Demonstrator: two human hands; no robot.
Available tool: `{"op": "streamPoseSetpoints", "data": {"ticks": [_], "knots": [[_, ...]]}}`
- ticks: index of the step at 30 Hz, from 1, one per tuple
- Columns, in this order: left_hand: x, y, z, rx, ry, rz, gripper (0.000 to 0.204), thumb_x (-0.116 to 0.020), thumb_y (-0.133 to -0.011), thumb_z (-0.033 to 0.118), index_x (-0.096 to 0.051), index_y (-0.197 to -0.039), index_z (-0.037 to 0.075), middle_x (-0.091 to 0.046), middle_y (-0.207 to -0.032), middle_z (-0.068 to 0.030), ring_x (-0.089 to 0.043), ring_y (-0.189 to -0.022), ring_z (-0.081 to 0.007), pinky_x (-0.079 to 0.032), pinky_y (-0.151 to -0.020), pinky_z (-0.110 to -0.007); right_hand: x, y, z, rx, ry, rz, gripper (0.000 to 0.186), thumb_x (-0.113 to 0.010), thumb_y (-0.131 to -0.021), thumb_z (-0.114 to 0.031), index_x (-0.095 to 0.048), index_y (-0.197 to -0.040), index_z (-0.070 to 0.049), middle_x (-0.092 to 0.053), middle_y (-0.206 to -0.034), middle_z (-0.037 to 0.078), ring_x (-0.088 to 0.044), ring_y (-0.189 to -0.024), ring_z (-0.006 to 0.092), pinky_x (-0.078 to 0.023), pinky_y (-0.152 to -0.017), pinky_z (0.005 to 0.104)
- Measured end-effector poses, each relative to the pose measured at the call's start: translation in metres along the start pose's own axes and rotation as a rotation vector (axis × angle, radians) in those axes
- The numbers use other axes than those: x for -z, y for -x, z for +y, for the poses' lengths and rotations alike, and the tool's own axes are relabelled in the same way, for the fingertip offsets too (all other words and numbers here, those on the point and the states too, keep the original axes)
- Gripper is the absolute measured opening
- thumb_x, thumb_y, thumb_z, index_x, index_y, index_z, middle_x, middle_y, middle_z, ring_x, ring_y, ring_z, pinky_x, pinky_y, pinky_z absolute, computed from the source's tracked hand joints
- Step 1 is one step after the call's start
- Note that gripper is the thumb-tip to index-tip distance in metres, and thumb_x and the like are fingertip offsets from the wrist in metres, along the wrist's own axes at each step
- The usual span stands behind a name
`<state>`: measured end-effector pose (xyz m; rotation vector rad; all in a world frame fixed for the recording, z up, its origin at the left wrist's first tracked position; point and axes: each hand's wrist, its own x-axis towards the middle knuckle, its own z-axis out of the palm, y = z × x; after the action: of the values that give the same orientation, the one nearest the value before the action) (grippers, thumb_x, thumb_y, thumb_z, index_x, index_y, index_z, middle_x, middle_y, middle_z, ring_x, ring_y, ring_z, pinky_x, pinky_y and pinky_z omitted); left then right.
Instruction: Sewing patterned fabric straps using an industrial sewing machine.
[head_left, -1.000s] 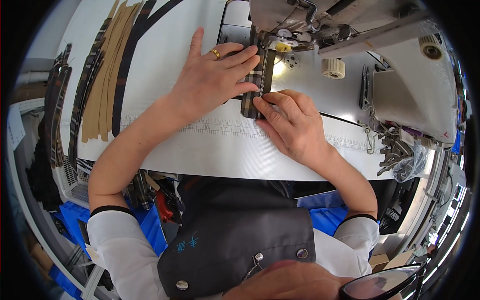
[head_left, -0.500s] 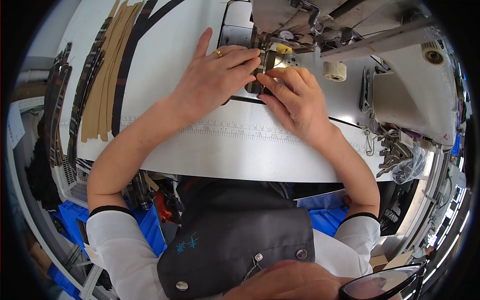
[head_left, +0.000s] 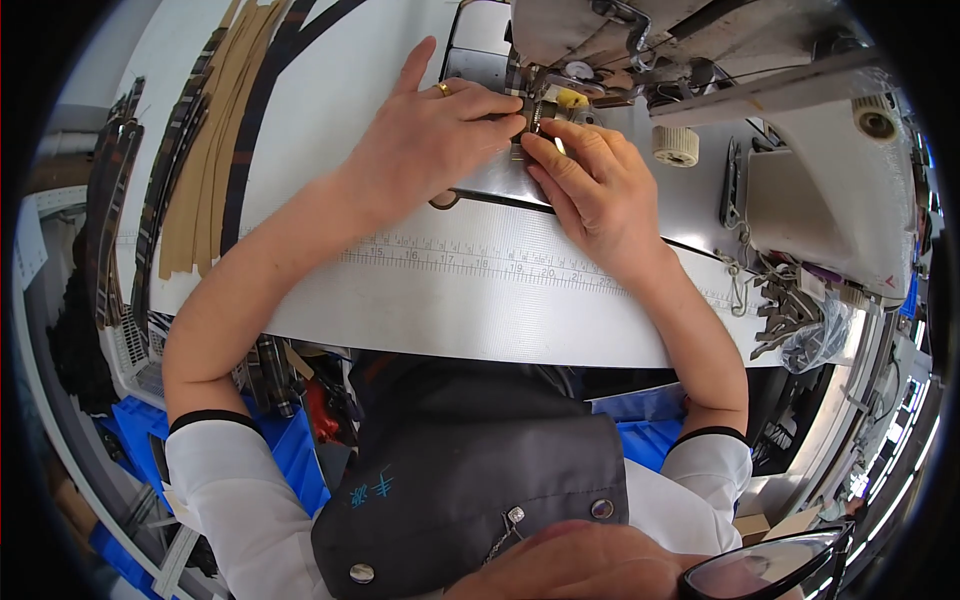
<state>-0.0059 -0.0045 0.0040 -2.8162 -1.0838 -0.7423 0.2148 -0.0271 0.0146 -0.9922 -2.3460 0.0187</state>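
Note:
A short dark zipper [head_left: 537, 116] with metal teeth lies on dark cloth at the sewing machine's foot. My left hand [head_left: 430, 135], a gold ring on one finger, rests on its left side with fingers stretched out and the little finger lifted away. On the other side my right hand [head_left: 595, 180] is closed, thumb and forefinger pinching the zipper's near end, where a small shiny piece shows. The sewing machine [head_left: 580, 80] stands just beyond my fingertips, with a yellow part beside its foot. My fingers hide some of the cloth.
Tan and dark cloth strips [head_left: 215, 150] lie on the left of the white table [head_left: 450, 320], which has a printed ruler along it. Tweezers [head_left: 731, 180] lie at right, near dark metal pieces [head_left: 785, 310] and a clear plastic bag [head_left: 815, 340]. Blue bins [head_left: 645, 440] stand below.
Both hands have shifted slightly away from me, and the zipper with its cloth has gone farther toward the machine's foot. More of the metal plate now shows on the near side.

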Motion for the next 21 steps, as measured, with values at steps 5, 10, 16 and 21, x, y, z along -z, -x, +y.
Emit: {"op": "streamPoseSetpoints", "data": {"ticks": [5, 10, 16, 21], "knots": [[0.000, -0.004, -0.005, -0.004, 0.006, -0.007, 0.025, -0.066, -0.085, 0.016, -0.071, -0.110, 0.016, -0.066, -0.112, 0.0050, -0.061, -0.104, -0.0148, -0.017, -0.114, -0.059, 0.000, 0.002, -0.001, -0.009, 0.061, -0.011, 0.032, -0.075, -0.078, -0.010, -0.072, -0.110, -0.010, -0.067, -0.108, 0.006, -0.061, -0.089, 0.0228, -0.051, -0.074, 0.0336], [-0.004, -0.006, -0.006, 0.009, -0.026, 0.036, 0.028, -0.069, -0.082, 0.015, -0.071, -0.110, 0.017, -0.065, -0.110, 0.0058, -0.061, -0.104, -0.0147, -0.018, -0.114, -0.059, -0.001, 0.000, 0.001, -0.006, 0.092, -0.009, 0.032, -0.074, -0.079, -0.010, -0.072, -0.111, -0.010, -0.067, -0.110, 0.006, -0.061, -0.089, 0.0232, -0.050, -0.074, 0.0335], [-0.013, -0.009, -0.010, 0.023, -0.027, 0.062, 0.024, -0.064, -0.085, 0.013, -0.072, -0.106, 0.021, -0.065, -0.109, 0.0089, -0.064, -0.099, -0.0122, -0.021, -0.115, -0.059, 0.010, 0.002, 0.004, -0.165, -0.188, 0.062, 0.028, -0.069, -0.087, -0.012, -0.069, -0.115, -0.007, -0.067, -0.105, 0.008, -0.062, -0.081, 0.0183, -0.051, -0.068, 0.0295], [-0.013, -0.007, -0.013, -0.001, 0.000, 0.070, 0.031, -0.073, -0.081, 0.014, -0.070, -0.111, 0.020, -0.065, -0.107, 0.0103, -0.062, -0.099, -0.0102, -0.020, -0.114, -0.056, 0.026, -0.011, 0.028, -1.000, -1.089, -0.095, 0.025, -0.068, -0.091, -0.018, -0.068, -0.105, 0.002, -0.068, -0.093, 0.006, -0.062, -0.071, 0.0104, -0.050, -0.062, 0.0222]]}}
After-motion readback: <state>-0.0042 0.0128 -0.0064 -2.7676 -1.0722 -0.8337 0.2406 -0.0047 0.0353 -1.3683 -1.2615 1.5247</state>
